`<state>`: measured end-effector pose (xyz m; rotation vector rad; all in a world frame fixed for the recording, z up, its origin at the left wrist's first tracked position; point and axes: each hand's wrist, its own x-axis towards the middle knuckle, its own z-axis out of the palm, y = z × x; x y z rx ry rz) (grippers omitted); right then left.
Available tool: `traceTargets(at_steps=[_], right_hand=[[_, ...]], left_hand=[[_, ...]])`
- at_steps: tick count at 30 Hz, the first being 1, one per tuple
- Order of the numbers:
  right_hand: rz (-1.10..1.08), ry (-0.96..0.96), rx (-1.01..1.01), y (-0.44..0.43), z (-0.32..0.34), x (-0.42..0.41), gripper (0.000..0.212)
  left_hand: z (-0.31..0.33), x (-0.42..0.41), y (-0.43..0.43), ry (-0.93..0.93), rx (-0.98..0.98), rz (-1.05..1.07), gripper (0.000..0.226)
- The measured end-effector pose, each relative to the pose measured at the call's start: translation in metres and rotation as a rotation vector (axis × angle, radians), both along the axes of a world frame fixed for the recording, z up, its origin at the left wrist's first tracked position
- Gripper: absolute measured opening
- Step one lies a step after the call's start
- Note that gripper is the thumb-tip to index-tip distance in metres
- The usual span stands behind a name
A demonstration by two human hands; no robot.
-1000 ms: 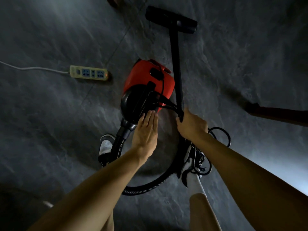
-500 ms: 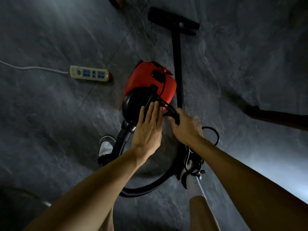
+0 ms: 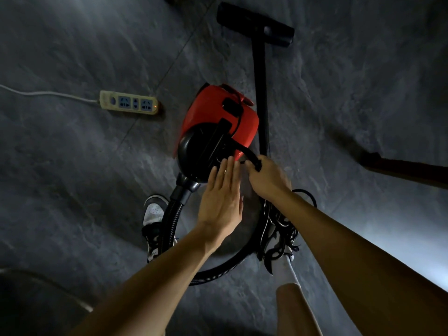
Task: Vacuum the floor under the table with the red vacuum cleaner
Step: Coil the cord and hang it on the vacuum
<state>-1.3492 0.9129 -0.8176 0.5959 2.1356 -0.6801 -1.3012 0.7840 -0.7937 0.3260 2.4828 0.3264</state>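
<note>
Right hand (image 3: 268, 178) slid onto cord (image 3: 249, 157) beside red vacuum cleaner (image 3: 218, 117).

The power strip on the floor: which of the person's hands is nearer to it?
Left. The left hand hovers open over the red vacuum cleaner's dark end, on the side towards the power strip. The right hand, gripping the black cord, lies farther away.

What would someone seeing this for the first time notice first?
The red vacuum cleaner on the dark floor, mid-frame, stands out most. Just below it, the right hand grips a bundle of black cord while the left hand hovers flat and open beside it. A power strip lies to the left.
</note>
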Motion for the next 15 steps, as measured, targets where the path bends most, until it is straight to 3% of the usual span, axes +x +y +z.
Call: traceTargets(at_steps=[6, 11, 13, 15], right_hand=[[0.153, -0.119, -0.054, -0.002, -0.003, -0.017, 0.027], [0.450, -0.051, 0.089, -0.016, 0.005, -0.032, 0.047], [0.566, 0.054, 0.143, -0.020, 0.002, -0.034, 0.045], [0.642, 0.138, 0.166, -0.022, 0.000, -0.037, 0.045]], left_hand=[[-0.001, -0.008, 0.014, -0.064, 0.068, 0.194, 0.075], [-0.005, -0.006, -0.002, -0.088, 0.031, 0.120, 0.078], [-0.001, -0.014, -0.011, -0.016, 0.134, 0.104, 0.062], [0.004, -0.026, -0.024, 0.168, 0.273, 0.165, 0.040]])
